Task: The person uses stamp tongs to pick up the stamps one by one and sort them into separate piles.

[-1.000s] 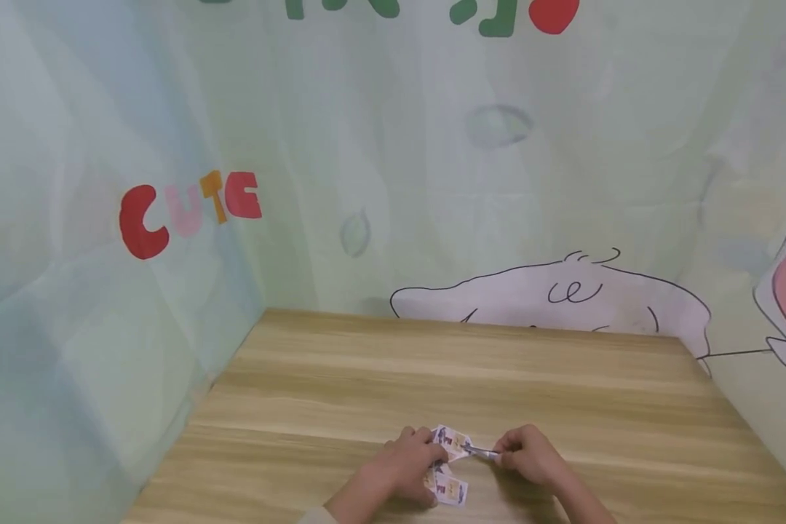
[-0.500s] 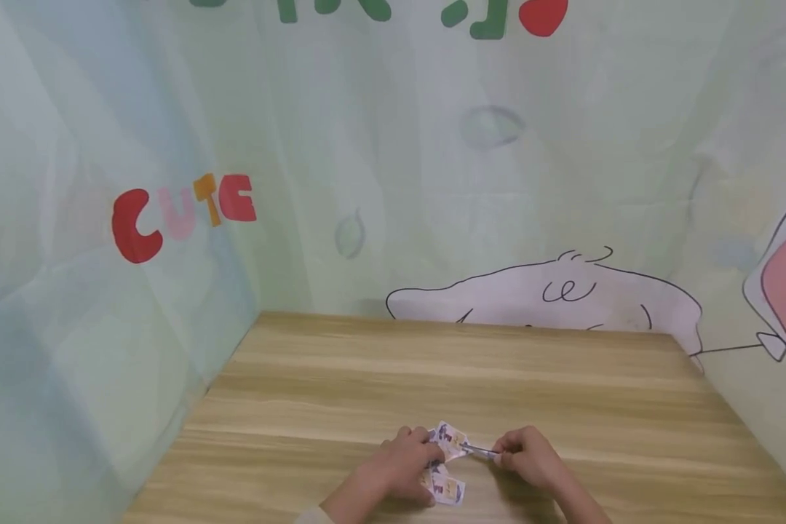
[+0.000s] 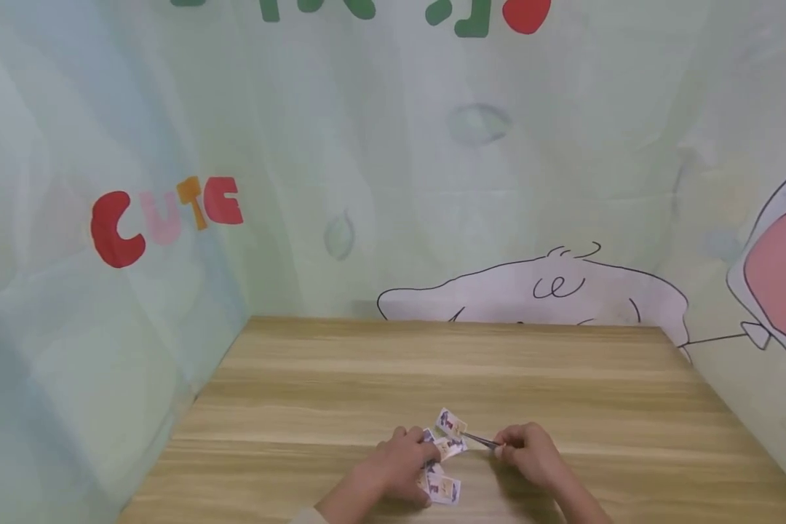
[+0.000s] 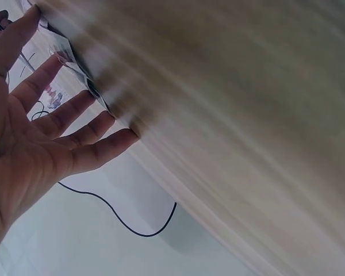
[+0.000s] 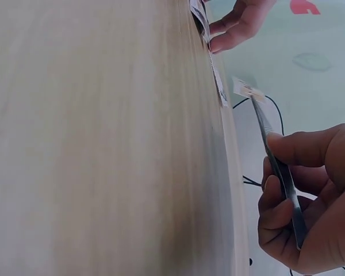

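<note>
My right hand (image 3: 530, 457) pinches a pair of dark metal tweezers (image 5: 284, 178) between thumb and fingers. At the tweezers' tips a small printed paper card (image 3: 450, 421) is held, raised off the table in the right wrist view. My left hand (image 3: 402, 466) rests its spread fingertips on several similar cards, partly hidden beneath it. One such card (image 3: 452, 448) sticks out past the fingers just below the lifted one. Nearer to me, another card (image 3: 444, 490) lies by the left thumb. The left wrist view shows the fingers (image 4: 98, 129) extended, tips down on the cards and tabletop.
A wood-grain table (image 3: 340, 378) lies under both hands. Behind it and to the sides hangs a pale green printed cloth (image 3: 399, 167) with cartoon shapes and coloured letters, meeting the table's far edge.
The tweezers have drawn one card up and away from the card beneath, so the two now show separately. My left hand stays on the others. The head view has shifted slightly.
</note>
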A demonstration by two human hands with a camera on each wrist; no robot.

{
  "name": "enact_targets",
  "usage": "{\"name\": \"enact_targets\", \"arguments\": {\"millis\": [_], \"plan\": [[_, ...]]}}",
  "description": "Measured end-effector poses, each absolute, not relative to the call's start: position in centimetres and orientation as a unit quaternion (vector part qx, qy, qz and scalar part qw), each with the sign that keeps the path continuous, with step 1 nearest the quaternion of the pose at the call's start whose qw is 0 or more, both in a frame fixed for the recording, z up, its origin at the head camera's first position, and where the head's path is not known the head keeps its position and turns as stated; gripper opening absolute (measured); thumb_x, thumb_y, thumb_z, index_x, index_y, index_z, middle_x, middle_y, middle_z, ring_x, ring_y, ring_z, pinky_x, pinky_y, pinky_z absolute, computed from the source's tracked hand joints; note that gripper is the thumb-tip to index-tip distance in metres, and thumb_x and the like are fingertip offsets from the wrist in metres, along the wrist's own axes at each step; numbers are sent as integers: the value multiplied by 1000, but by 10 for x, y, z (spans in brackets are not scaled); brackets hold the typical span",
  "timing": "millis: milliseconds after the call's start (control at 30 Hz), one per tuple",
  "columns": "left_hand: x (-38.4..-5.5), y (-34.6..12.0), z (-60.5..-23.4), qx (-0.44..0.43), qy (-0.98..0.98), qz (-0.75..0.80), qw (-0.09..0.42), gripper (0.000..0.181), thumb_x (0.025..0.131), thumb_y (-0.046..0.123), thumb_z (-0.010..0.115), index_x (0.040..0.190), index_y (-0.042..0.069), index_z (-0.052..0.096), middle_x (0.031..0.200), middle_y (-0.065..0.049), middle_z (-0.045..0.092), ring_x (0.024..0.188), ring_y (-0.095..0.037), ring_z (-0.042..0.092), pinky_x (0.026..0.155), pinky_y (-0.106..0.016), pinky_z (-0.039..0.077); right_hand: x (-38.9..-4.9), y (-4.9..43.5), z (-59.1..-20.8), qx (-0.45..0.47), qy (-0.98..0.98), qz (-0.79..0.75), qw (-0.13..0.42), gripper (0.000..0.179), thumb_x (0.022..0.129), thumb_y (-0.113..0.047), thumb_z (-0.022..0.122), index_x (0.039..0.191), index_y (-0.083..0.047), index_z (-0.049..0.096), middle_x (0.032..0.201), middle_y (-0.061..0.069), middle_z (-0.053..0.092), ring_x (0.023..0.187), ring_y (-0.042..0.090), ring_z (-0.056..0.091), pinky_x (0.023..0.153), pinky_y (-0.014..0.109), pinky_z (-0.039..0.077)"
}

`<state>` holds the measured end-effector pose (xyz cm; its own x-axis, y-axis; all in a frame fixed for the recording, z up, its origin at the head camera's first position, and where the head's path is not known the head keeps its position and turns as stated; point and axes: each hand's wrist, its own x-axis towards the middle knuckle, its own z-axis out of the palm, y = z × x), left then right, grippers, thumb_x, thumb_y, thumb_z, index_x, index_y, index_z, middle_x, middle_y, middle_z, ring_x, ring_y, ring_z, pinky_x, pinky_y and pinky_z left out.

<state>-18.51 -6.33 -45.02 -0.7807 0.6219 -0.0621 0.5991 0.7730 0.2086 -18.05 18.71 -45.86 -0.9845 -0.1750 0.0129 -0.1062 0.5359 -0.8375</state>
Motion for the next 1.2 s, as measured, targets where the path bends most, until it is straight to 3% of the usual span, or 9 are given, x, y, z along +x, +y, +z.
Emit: {"name": "enact_targets", "arguments": {"millis": [567, 1000, 1200], "plan": [[-184, -66, -450, 312, 939, 121, 73, 55, 56, 34, 84, 107, 24, 64, 106, 1, 50, 85, -14, 42, 60, -26, 42, -182, 196, -455, -64, 879, -473, 20, 12, 75, 0, 66, 86, -2, 69, 78, 3, 63, 70, 18, 51, 62, 31, 44], [-185, -63, -445, 310, 940, 119, 78, 67, 56, 35, 84, 118, 27, 59, 112, 2, 50, 89, -15, 43, 65, -29, 44, -199, 202, -443, -22, 874, -484, 33, 11, 81, -4, 65, 91, -2, 68, 92, 6, 64, 83, 21, 54, 69, 37, 47], [-183, -65, -445, 314, 939, 118, 78, 62, 57, 35, 84, 114, 26, 62, 109, 1, 51, 87, -15, 43, 64, -27, 43, -207, 190, -446, -16, 869, -494, 19, 11, 78, -3, 67, 88, 1, 68, 86, 6, 63, 77, 20, 53, 65, 34, 46]]}}
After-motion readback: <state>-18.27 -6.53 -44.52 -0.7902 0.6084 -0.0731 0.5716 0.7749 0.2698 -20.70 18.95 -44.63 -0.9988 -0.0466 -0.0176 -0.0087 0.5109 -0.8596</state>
